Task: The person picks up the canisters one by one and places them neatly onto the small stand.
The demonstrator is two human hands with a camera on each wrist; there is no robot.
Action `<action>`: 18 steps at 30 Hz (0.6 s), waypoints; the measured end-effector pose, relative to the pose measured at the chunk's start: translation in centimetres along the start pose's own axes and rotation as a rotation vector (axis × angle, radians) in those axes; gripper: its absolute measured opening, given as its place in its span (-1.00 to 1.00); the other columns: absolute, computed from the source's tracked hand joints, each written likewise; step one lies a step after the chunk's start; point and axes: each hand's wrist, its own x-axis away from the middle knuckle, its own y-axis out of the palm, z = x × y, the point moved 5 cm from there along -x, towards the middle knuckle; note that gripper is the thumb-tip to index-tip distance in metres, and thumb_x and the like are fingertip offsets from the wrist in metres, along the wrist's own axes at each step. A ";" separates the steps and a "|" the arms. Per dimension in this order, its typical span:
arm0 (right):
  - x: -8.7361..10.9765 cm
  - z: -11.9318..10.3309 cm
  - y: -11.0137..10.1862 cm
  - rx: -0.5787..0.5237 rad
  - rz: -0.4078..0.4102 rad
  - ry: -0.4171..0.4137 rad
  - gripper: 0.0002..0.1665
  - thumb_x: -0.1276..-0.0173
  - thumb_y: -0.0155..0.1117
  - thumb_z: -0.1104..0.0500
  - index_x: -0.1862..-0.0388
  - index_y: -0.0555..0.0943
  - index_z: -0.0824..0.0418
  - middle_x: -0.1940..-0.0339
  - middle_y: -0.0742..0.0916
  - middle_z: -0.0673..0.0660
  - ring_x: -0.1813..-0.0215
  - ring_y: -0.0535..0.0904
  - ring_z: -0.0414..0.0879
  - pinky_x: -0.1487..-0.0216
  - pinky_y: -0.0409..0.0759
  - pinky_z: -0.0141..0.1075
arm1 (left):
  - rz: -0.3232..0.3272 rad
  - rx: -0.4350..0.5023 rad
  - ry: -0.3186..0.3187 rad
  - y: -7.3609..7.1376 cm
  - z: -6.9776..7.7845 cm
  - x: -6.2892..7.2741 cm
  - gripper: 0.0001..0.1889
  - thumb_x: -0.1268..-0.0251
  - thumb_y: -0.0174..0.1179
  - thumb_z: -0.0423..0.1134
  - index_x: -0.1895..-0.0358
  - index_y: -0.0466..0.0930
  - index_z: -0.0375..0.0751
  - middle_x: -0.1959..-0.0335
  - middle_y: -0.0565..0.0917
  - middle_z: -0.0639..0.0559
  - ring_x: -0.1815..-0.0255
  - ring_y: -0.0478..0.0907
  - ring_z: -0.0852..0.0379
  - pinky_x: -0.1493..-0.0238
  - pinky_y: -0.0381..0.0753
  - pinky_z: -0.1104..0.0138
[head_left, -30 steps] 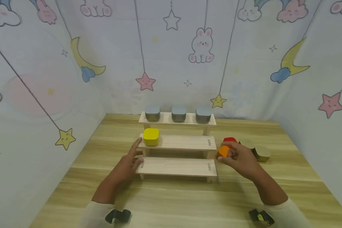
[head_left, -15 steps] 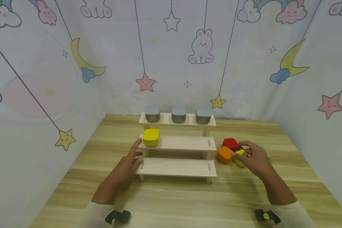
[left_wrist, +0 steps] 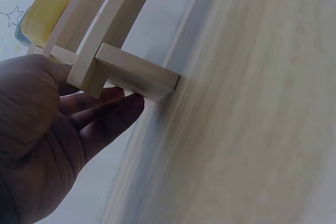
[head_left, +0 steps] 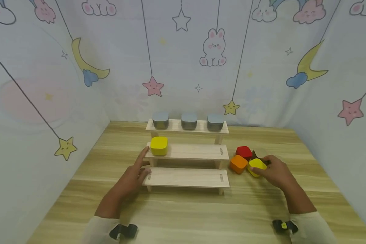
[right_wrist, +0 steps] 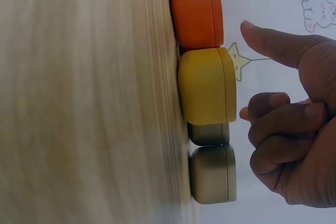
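Cloth walls [head_left: 183, 51] with bunnies stand round the wooden desk [head_left: 183, 217]. Three wooden shelves [head_left: 186, 177] sit there. The left hand [head_left: 133, 177] rests its fingers on two shelf ends. The right hand [head_left: 276, 171] holds nothing, thumb spread near one yellow block [right_wrist: 206, 86] on the desk; picking that seems the step, so thumb and fingers must close. Near it: one orange block [head_left: 239, 163], one red block [head_left: 244, 152], two brown blocks [right_wrist: 212, 177]. Shelves hold three gray blocks [head_left: 189, 121], another yellow one [head_left: 159, 145].

Rounded yellow block [head_left: 258, 165] right beside orange block [head_left: 239, 164]; upright three-tier wooden stand [head_left: 190, 151]
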 end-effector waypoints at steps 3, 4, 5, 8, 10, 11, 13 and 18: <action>-0.1 0.3 0.3 0.022 -0.018 0.029 0.18 -0.40 0.50 -0.36 -0.54 0.35 0.53 -0.45 0.54 0.64 -0.33 0.59 0.46 -0.21 0.68 0.25 | -0.003 0.007 0.006 0.0 -0.1 0.0 -0.05 -0.78 0.04 -0.33 -0.81 -0.41 0.42 -0.61 0.41 -0.49 -0.48 0.60 -0.45 -0.48 0.57 -0.30; -0.1 0.3 0.4 0.024 -0.029 0.034 0.20 -0.39 0.51 -0.36 -0.55 0.34 0.55 -0.46 0.53 0.65 -0.32 0.58 0.47 -0.21 0.67 0.25 | -0.003 0.008 0.005 0.0 -0.1 0.0 -0.05 -0.78 0.04 -0.32 -0.81 -0.41 0.44 -0.62 0.41 -0.49 -0.48 0.60 -0.45 -0.48 0.57 -0.30; -0.1 0.3 0.5 0.026 -0.039 0.039 0.22 -0.39 0.51 -0.36 -0.56 0.32 0.55 -0.47 0.52 0.65 -0.32 0.58 0.47 -0.22 0.67 0.25 | -0.003 0.009 0.006 -0.1 0.0 0.0 -0.05 -0.78 0.04 -0.32 -0.81 -0.41 0.45 -0.62 0.41 -0.49 -0.48 0.60 -0.45 -0.48 0.57 -0.31; -0.2 0.4 0.6 0.026 -0.061 0.049 0.28 -0.38 0.51 -0.38 -0.58 0.27 0.58 -0.45 0.52 0.66 -0.25 0.60 0.42 -0.16 0.67 0.19 | -0.006 0.008 0.011 -0.1 0.0 0.0 -0.06 -0.79 0.04 -0.31 -0.81 -0.41 0.44 -0.61 0.41 -0.49 -0.47 0.60 -0.45 -0.47 0.57 -0.31; -0.3 0.5 0.7 0.015 -0.067 0.052 0.28 -0.37 0.51 -0.37 -0.56 0.27 0.60 -0.44 0.53 0.66 -0.23 0.61 0.42 -0.14 0.67 0.18 | -0.003 0.017 0.008 -0.1 0.0 0.0 -0.06 -0.79 0.04 -0.31 -0.81 -0.40 0.45 -0.61 0.41 -0.49 -0.48 0.60 -0.45 -0.48 0.56 -0.32; -0.3 0.6 0.8 0.012 -0.069 0.059 0.27 -0.38 0.51 -0.37 -0.56 0.27 0.60 -0.44 0.53 0.66 -0.25 0.61 0.41 -0.16 0.67 0.19 | -0.001 0.021 0.009 -0.1 0.0 0.0 -0.06 -0.78 0.04 -0.32 -0.81 -0.40 0.44 -0.61 0.41 -0.50 -0.47 0.60 -0.46 -0.48 0.56 -0.32; -0.5 0.8 1.0 0.005 -0.079 0.065 0.26 -0.38 0.51 -0.36 -0.54 0.26 0.62 -0.44 0.52 0.67 -0.26 0.60 0.42 -0.20 0.67 0.22 | 0.000 0.026 0.011 -0.1 -0.1 0.0 -0.07 -0.78 0.03 -0.33 -0.81 -0.39 0.43 -0.61 0.41 -0.50 -0.47 0.59 -0.46 -0.48 0.57 -0.32; -0.8 1.2 1.5 -0.028 -0.095 0.075 0.21 -0.42 0.49 -0.32 -0.50 0.26 0.63 -0.39 0.53 0.66 -0.23 0.59 0.40 -0.22 0.65 0.22 | 0.008 0.018 0.004 0.0 -0.3 -0.1 -0.06 -0.77 0.05 -0.34 -0.82 -0.38 0.40 -0.61 0.42 -0.49 -0.47 0.60 -0.46 -0.47 0.57 -0.31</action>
